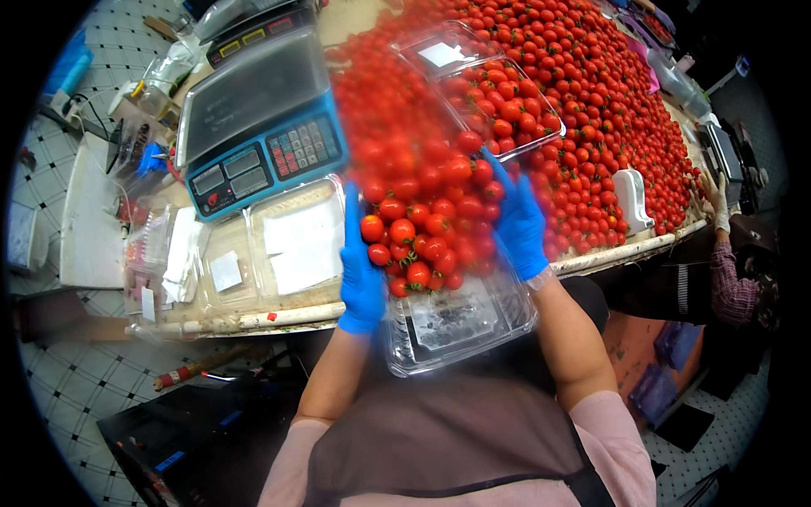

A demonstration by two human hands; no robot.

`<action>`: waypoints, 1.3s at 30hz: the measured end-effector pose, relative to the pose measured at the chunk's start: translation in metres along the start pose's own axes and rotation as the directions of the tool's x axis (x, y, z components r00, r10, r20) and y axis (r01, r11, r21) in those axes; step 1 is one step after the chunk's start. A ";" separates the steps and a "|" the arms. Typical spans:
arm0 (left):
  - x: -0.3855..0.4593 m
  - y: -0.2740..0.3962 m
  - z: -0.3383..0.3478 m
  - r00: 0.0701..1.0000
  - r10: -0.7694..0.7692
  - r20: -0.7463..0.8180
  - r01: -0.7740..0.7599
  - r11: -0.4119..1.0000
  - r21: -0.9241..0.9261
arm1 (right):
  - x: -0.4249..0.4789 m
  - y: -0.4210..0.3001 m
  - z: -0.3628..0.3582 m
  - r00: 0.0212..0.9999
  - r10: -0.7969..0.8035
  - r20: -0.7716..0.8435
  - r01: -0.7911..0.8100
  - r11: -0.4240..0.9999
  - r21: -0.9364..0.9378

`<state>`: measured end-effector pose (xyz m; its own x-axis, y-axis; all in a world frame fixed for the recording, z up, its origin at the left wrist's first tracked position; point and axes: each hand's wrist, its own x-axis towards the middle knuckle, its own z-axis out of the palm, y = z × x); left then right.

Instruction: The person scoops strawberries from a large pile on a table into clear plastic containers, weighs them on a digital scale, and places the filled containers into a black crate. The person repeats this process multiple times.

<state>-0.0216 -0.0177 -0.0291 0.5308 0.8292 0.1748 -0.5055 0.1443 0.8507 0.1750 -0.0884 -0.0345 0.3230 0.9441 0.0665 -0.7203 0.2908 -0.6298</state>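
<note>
My left hand (362,272), in a blue glove, is pressed flat against the left side of a heap of red cherry tomatoes (418,237). On the heap's other side my right hand (521,222), also gloved in blue, curves in with its fingers pointing away from me. Together they cup the tomatoes between them. Directly below the heap, a clear plastic box (466,355) juts over the table's front edge towards my lap. A whitish, wet-looking pad (453,317) shows in it. Whether my palms also touch the box's sides is hidden.
An open clamshell (554,132) full of tomatoes rests on the large tomato pile (589,101). A blue weighing scale (253,171) and empty clamshells (251,250) stand left. A white plastic scoop-like object (630,199) lies right. Another person's gloved hand (717,198) is farther right.
</note>
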 end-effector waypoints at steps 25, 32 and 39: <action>0.001 -0.010 -0.002 0.999 -0.052 0.008 0.052 0.998 -0.021 | 0.004 0.005 -0.004 0.996 -0.029 -0.090 0.006 0.971 -0.240; -0.002 -0.019 -0.010 0.996 -0.054 -0.064 0.052 0.998 -0.024 | 0.002 0.001 -0.001 0.996 0.037 -0.083 -0.055 0.971 -0.231; -0.001 -0.017 -0.010 0.998 -0.029 -0.063 0.030 0.999 0.015 | 0.003 0.004 -0.003 0.998 0.030 -0.061 -0.043 0.971 -0.236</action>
<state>-0.0205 -0.0156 -0.0488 0.5011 0.8572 0.1185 -0.4795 0.1610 0.8626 0.1752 -0.0853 -0.0391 0.3386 0.9409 0.0002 -0.5686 0.2048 -0.7967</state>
